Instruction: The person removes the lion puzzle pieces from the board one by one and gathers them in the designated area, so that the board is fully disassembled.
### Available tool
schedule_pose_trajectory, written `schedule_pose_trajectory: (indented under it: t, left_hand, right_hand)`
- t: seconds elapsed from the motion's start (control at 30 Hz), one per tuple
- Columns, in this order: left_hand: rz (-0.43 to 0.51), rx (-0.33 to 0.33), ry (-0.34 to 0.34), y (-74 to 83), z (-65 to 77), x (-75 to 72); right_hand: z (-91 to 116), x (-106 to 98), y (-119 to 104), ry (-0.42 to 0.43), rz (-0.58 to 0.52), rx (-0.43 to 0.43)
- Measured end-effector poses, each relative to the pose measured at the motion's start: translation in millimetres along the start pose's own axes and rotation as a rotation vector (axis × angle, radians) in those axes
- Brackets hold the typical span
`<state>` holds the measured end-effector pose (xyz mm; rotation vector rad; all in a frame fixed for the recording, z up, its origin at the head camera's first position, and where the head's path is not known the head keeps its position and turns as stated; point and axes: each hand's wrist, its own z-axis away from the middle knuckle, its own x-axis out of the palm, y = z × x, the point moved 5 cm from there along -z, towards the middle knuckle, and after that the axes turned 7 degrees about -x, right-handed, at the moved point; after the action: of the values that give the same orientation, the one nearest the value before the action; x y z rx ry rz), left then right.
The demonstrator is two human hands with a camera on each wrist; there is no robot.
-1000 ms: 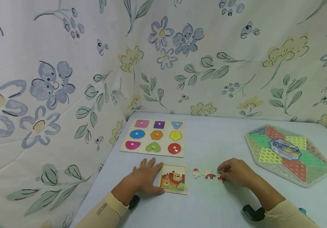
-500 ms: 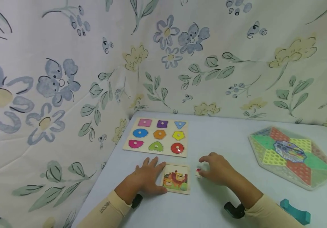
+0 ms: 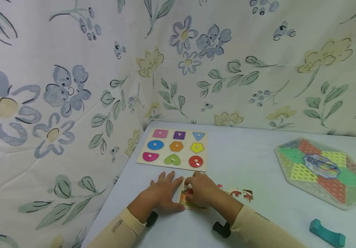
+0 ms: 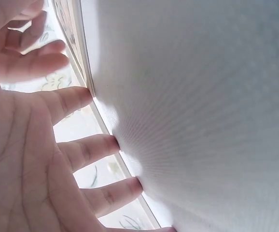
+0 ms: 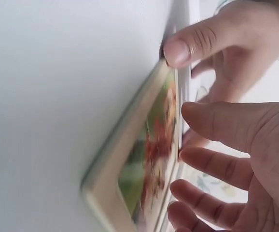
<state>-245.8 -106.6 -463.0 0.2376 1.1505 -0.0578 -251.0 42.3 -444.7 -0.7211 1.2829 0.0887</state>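
— Floral curtain (image 3: 193, 100) at the back and down the left, white table (image 3: 243, 158) in front. What's on it, left to right?

— Left hand (image 3: 162, 194) first. Fingers spread and pretty much straight, thumb at the near left corner of the puzzle (image 5: 146, 166), so it's just resting there. Just past it, farther back, is a shape board (image 3: 185, 148) with nine knobbed shapes in three rows.

— And the puzzle itself?

— Flat on the table between the two hands, wooden frame, orange, red and green picture, kinda blurry up close. Right hand (image 3: 201, 189) is over it, hiding most of its right side. Fingers loosely bent, relaxed looking; can't tell if the tips touch the picture.

— Anything further right?

— Yep, three loose pieces (image 3: 235, 192) in a row right by the puzzle, leftmost one partly behind the right hand. Then, well apart, a six-sided game board (image 3: 315, 177) in red, green and yellow with an oval label. Teal block (image 3: 326, 234) sits nearer the person, kinda curved.
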Motion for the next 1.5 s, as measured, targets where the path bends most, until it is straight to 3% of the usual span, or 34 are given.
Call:
schedule_pose_trajectory:
  t: [0.33, 0.67, 1.1, 1.5]
  left_hand:
    - [0.010, -0.005, -0.001, 1.8, -1.2, -0.3]
    - [0.006, -0.006, 0.008, 1.1, -0.9, -0.6]
    - [0.000, -0.009, 0.011, 1.0, 0.0, -0.5]
    - [-0.006, -0.013, 0.007, 1.8, -0.3, -0.7]
  right_hand:
    - [-6.4, 10.2, -4.3, 0.007, -0.028, -0.025]
    - [-7.2, 12.5, -2.9, 0.004, -0.136, 0.000]
    - [-4.9, 6.5, 2.0, 0.033, -0.273, -0.034]
    - [-0.4, -4.0, 7.7, 0.056, -0.278, -0.056]
